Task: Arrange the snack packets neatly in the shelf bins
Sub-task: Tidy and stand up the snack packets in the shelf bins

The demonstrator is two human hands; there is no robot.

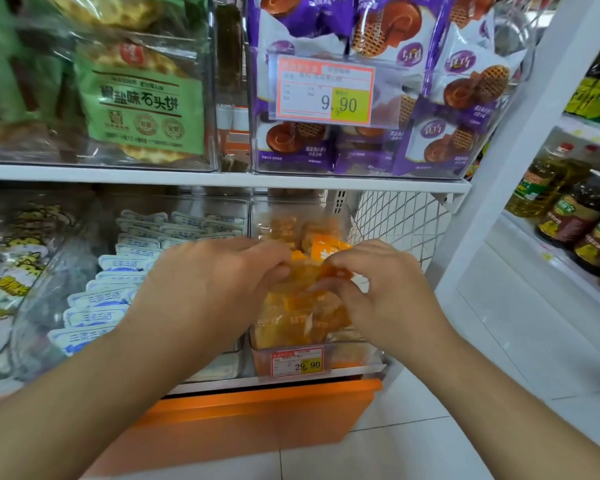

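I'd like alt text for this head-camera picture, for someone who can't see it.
Both hands, left hand and right hand, grip orange snack packets in a clear bin on the lower shelf. Blue-and-white packets fill the neighbouring bin; purple packets sit above.

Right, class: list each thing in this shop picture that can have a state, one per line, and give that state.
Left hand: fingers curled on the orange packets.
Right hand: fingers pinch the orange packets.
Orange packets: heaped loosely in their clear bin.
Blue-white packets: lined up in a row.
Purple packets: piled untidily.
Green packet: upright behind the bin front.
Oil bottles: upright, capped.
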